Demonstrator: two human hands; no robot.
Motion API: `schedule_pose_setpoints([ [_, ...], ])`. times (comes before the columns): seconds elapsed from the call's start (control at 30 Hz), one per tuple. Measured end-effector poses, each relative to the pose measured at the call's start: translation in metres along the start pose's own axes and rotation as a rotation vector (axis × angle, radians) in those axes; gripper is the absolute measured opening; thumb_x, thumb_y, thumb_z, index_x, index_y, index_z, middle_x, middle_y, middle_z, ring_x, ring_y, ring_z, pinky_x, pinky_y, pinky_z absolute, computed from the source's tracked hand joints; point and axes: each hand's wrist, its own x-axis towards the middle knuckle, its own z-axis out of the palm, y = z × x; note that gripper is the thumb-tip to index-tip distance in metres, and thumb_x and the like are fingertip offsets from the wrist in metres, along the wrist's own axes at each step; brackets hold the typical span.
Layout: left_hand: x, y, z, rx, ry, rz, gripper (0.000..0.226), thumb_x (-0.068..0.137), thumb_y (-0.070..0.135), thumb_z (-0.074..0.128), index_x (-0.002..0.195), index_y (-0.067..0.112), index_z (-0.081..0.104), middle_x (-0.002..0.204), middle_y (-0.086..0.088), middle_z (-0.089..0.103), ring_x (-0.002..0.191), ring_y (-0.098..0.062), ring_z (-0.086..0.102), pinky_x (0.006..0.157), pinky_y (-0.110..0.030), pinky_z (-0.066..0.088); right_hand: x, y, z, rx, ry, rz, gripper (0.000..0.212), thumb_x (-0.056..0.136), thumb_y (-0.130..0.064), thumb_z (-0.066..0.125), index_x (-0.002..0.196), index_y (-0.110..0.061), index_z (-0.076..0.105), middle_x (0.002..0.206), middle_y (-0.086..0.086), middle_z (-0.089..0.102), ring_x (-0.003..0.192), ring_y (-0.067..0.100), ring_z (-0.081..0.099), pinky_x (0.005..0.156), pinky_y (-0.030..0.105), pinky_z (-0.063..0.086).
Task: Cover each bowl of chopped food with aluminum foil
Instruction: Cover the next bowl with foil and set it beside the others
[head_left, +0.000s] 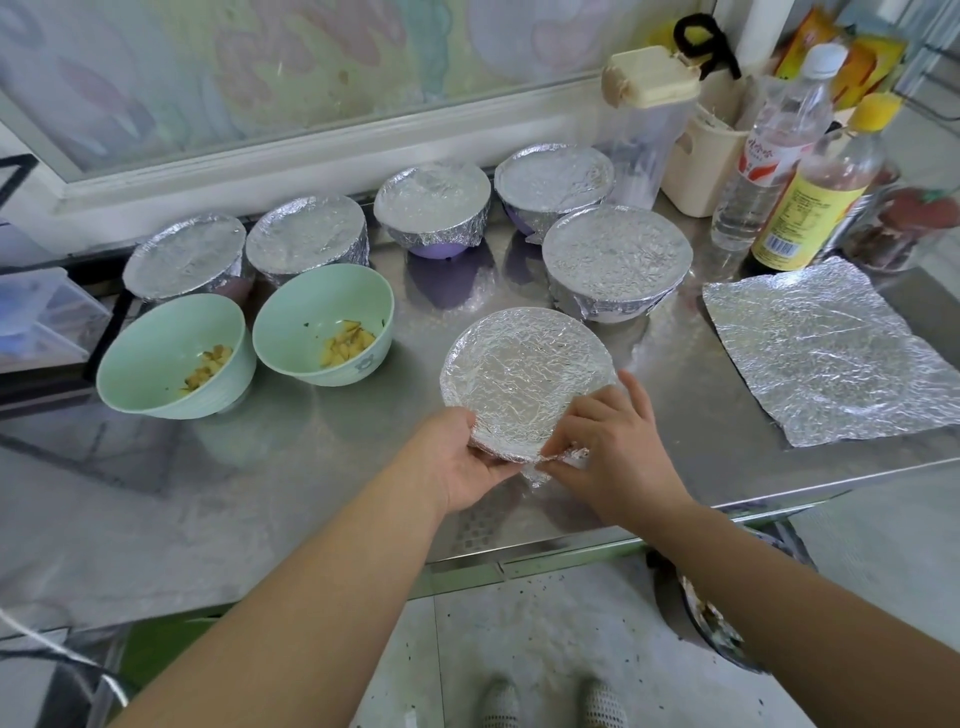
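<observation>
A foil-covered bowl (524, 379) stands near the steel counter's front edge. My left hand (462, 462) cups its near-left side, fingers curled under the foil rim. My right hand (608, 441) pinches the crumpled foil edge at the bowl's near side. Two pale green bowls sit uncovered to the left, one (166, 343) and the other (317, 312), each with chopped yellow food. Several bowls behind are wrapped in foil, among them a large one (618, 260). A loose foil sheet (826, 348) lies flat at the right.
Two bottles (769, 150) (815, 192), a cream holder (701, 156) and a clear lidded container (644, 135) stand at the back right. A window frame (311, 156) runs behind the bowls. The counter's front edge (571, 551) is just below my hands.
</observation>
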Motion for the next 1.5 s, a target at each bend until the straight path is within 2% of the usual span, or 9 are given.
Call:
schedule_pose_setpoints([
  [0.13, 0.000, 0.007, -0.001, 0.013, 0.052, 0.001, 0.025, 0.104, 0.003, 0.033, 0.112, -0.002, 0.056, 0.110, -0.024, 0.065, 0.102, -0.036, 0.064, 0.065, -0.048, 0.052, 0.041, 0.001, -0.034, 0.123, -0.150, 0.102, 0.065, 0.079, -0.075, 0.057, 0.122, -0.028, 0.069, 0.123, -0.003, 0.063, 0.118, 0.020, 0.053, 0.113, 0.048, 0.035],
  [0.3, -0.004, -0.006, 0.005, -0.090, 0.105, -0.003, 0.021, 0.105, 0.018, 0.043, 0.106, -0.001, 0.052, 0.119, -0.020, 0.057, 0.113, -0.039, 0.058, 0.101, -0.053, 0.043, 0.106, 0.023, -0.015, 0.047, -0.518, 0.333, 0.082, 0.095, -0.069, 0.044, 0.160, -0.026, 0.023, 0.169, 0.005, 0.015, 0.155, 0.032, 0.011, 0.124, 0.056, 0.018],
  [0.43, -0.006, -0.034, 0.021, -0.447, 0.126, 0.119, 0.031, 0.098, 0.022, 0.054, 0.124, 0.008, 0.063, 0.117, -0.011, 0.069, 0.104, -0.027, 0.063, 0.104, -0.044, 0.048, 0.119, 0.029, 0.002, -0.021, -0.594, 0.359, 0.082, 0.097, -0.069, 0.040, 0.162, -0.026, 0.015, 0.170, 0.001, 0.013, 0.156, 0.030, 0.010, 0.122, 0.057, 0.023],
  [0.63, -0.018, -0.039, 0.051, -0.796, 0.081, 0.185, 0.033, 0.107, 0.031, 0.040, 0.095, 0.016, 0.066, 0.066, -0.001, 0.072, 0.067, -0.017, 0.067, 0.055, -0.029, 0.049, 0.114, 0.014, -0.004, -0.043, -0.568, 0.424, 0.078, 0.100, -0.063, 0.043, 0.162, -0.025, 0.015, 0.168, 0.004, 0.016, 0.154, 0.031, 0.014, 0.118, 0.055, 0.025],
  [0.87, -0.002, -0.037, 0.044, -0.847, -0.091, 0.298, 0.045, 0.105, 0.037, 0.034, 0.122, 0.013, 0.068, 0.111, -0.015, 0.074, 0.104, -0.033, 0.069, 0.083, -0.042, 0.055, 0.107, 0.008, -0.007, -0.022, -0.550, 0.465, 0.078, 0.101, -0.058, 0.046, 0.162, -0.023, 0.013, 0.167, 0.005, 0.017, 0.154, 0.030, 0.013, 0.119, 0.052, 0.023],
  [1.0, 0.010, -0.039, 0.035, -0.818, -0.174, 0.298, 0.050, 0.102, 0.042, 0.034, 0.133, 0.016, 0.064, 0.127, -0.016, 0.068, 0.121, -0.039, 0.061, 0.110, -0.055, 0.041, 0.107, 0.009, -0.006, -0.011, -0.539, 0.472, 0.075, 0.102, -0.054, 0.046, 0.162, -0.022, 0.013, 0.166, 0.004, 0.018, 0.154, 0.029, 0.014, 0.120, 0.052, 0.023],
  [1.2, 0.014, -0.036, 0.029, -0.725, -0.163, 0.254, 0.044, 0.105, 0.038, 0.036, 0.131, 0.016, 0.065, 0.126, -0.014, 0.069, 0.122, -0.038, 0.061, 0.112, -0.057, 0.040, 0.107, 0.007, -0.006, 0.014, -0.537, 0.479, 0.074, 0.103, -0.051, 0.048, 0.161, -0.019, 0.015, 0.165, 0.007, 0.021, 0.153, 0.031, 0.017, 0.119, 0.052, 0.024],
  [1.37, 0.014, -0.023, 0.006, -0.529, -0.024, 0.288, 0.035, 0.106, 0.027, 0.039, 0.115, 0.015, 0.071, 0.108, -0.010, 0.076, 0.104, -0.031, 0.070, 0.094, -0.046, 0.054, 0.107, 0.011, -0.011, 0.082, -0.457, 0.592, 0.061, 0.102, -0.046, 0.053, 0.150, -0.013, 0.037, 0.151, 0.011, 0.041, 0.138, 0.031, 0.041, 0.114, 0.048, 0.036],
  [1.5, 0.032, -0.014, -0.013, -0.449, 0.108, 0.353, 0.046, 0.101, 0.043, 0.049, 0.144, 0.026, 0.052, 0.132, -0.002, 0.067, 0.112, -0.022, 0.067, 0.092, -0.040, 0.055, 0.107, 0.011, -0.008, 0.203, -0.364, 0.639, 0.054, 0.105, -0.042, 0.047, 0.149, -0.011, 0.040, 0.148, 0.011, 0.048, 0.133, 0.029, 0.048, 0.108, 0.041, 0.037],
])
